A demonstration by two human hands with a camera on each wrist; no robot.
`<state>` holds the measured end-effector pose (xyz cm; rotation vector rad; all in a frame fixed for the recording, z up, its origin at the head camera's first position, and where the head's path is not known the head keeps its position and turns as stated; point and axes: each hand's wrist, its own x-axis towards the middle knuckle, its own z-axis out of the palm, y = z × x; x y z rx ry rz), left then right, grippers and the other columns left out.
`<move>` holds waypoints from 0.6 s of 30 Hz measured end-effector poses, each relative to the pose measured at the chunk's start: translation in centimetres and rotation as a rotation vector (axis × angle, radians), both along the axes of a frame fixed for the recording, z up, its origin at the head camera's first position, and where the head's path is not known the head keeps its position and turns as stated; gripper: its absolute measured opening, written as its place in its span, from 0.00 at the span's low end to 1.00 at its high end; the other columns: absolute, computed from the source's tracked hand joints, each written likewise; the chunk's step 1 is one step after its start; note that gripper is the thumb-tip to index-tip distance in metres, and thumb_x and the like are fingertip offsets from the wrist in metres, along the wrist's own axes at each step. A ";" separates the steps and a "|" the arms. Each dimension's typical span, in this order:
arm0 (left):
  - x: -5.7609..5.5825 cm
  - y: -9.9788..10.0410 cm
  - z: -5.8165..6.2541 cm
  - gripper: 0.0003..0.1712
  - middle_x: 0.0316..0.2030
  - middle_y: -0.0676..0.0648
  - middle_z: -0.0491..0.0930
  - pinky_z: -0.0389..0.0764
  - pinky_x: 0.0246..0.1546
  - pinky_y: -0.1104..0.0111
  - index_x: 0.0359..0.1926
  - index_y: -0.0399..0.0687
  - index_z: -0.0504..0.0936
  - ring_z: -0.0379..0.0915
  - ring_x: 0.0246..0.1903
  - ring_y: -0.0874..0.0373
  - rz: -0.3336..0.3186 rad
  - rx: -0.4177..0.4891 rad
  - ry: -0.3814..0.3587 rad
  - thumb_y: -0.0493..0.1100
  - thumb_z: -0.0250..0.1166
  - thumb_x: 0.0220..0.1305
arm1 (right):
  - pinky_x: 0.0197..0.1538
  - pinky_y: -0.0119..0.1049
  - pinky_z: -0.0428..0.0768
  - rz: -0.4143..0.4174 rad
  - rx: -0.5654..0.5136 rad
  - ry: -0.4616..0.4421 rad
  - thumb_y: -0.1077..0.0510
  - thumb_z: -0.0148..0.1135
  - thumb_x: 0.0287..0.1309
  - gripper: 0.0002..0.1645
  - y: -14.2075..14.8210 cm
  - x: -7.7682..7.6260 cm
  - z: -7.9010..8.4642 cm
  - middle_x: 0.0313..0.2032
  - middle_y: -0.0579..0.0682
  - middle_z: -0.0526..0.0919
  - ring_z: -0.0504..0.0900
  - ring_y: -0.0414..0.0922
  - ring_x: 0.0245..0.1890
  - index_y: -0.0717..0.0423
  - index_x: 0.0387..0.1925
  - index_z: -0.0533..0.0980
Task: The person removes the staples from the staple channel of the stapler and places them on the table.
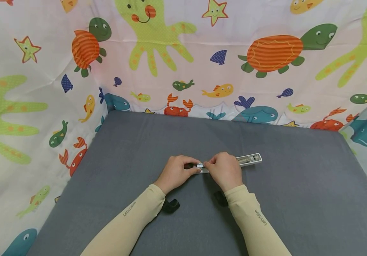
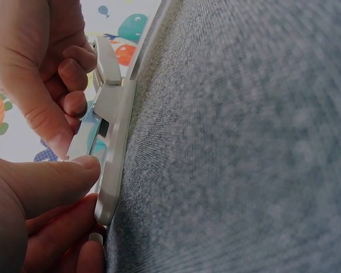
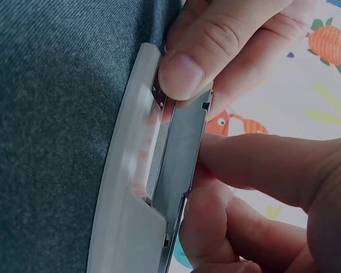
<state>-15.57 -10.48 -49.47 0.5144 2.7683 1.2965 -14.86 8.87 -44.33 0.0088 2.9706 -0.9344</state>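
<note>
A white stapler lies opened out on the grey cloth, its long body angled toward the right. Along its top runs a metal staple channel, raised at a slant from the white body. My left hand pinches the near-left end of that channel, its thumb pressed flat on the metal. Beside it, my right hand holds the channel's edge between thumb and curled fingers. Both sets of fingertips nearly meet in the head view. Whether a staple strip is between them is hidden.
Grey cloth covers the table around the stapler. A curtain printed with sea animals encloses the back and sides. Black wrist mounts hang under the cream sleeves.
</note>
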 end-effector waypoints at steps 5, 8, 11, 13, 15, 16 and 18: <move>0.0 0.0 0.0 0.12 0.46 0.57 0.92 0.85 0.44 0.68 0.52 0.62 0.94 0.85 0.41 0.65 -0.002 -0.001 0.005 0.50 0.78 0.68 | 0.23 0.37 0.72 -0.007 0.007 -0.002 0.50 0.77 0.64 0.13 0.1 0.0 0.0 0.21 0.47 0.87 0.78 0.44 0.18 0.52 0.27 0.91; -0.1 0.1 0.1 0.12 0.46 0.57 0.92 0.85 0.44 0.68 0.52 0.62 0.94 0.85 0.41 0.65 -0.001 0.000 0.006 0.50 0.78 0.68 | 0.23 0.38 0.72 -0.011 0.010 -0.002 0.50 0.77 0.64 0.13 0.1 -0.1 0.0 0.21 0.48 0.88 0.78 0.44 0.18 0.52 0.27 0.91; -0.1 0.1 0.2 0.12 0.46 0.57 0.92 0.85 0.44 0.69 0.52 0.62 0.94 0.85 0.41 0.65 0.001 -0.001 0.003 0.50 0.78 0.68 | 0.23 0.38 0.72 -0.016 0.008 -0.006 0.50 0.77 0.64 0.13 0.0 -0.1 0.0 0.21 0.48 0.87 0.78 0.44 0.18 0.52 0.27 0.91; 0.0 0.1 0.3 0.12 0.46 0.57 0.92 0.85 0.44 0.69 0.51 0.62 0.94 0.85 0.41 0.65 0.000 -0.002 0.001 0.50 0.78 0.68 | 0.23 0.38 0.72 -0.020 0.008 -0.013 0.50 0.77 0.64 0.13 0.0 0.0 0.0 0.21 0.48 0.87 0.78 0.45 0.18 0.53 0.27 0.91; 0.0 0.1 0.3 0.12 0.46 0.57 0.92 0.85 0.44 0.69 0.51 0.62 0.94 0.85 0.41 0.66 0.002 -0.002 -0.002 0.50 0.78 0.68 | 0.23 0.38 0.72 -0.019 0.007 -0.016 0.50 0.77 0.65 0.13 0.0 0.0 0.0 0.21 0.48 0.87 0.78 0.45 0.18 0.53 0.27 0.91; 0.1 0.1 0.3 0.12 0.46 0.57 0.92 0.85 0.44 0.69 0.51 0.62 0.94 0.85 0.41 0.66 0.003 -0.002 -0.003 0.50 0.78 0.68 | 0.23 0.38 0.72 -0.019 0.005 -0.018 0.50 0.77 0.65 0.14 0.0 0.0 0.0 0.21 0.48 0.87 0.78 0.45 0.18 0.53 0.27 0.91; 0.1 0.1 0.2 0.12 0.46 0.57 0.92 0.85 0.44 0.68 0.51 0.62 0.94 0.85 0.41 0.66 0.006 -0.002 -0.005 0.50 0.78 0.68 | 0.23 0.38 0.72 -0.018 0.003 -0.020 0.50 0.77 0.65 0.13 0.0 0.0 0.0 0.21 0.48 0.88 0.78 0.45 0.18 0.53 0.27 0.91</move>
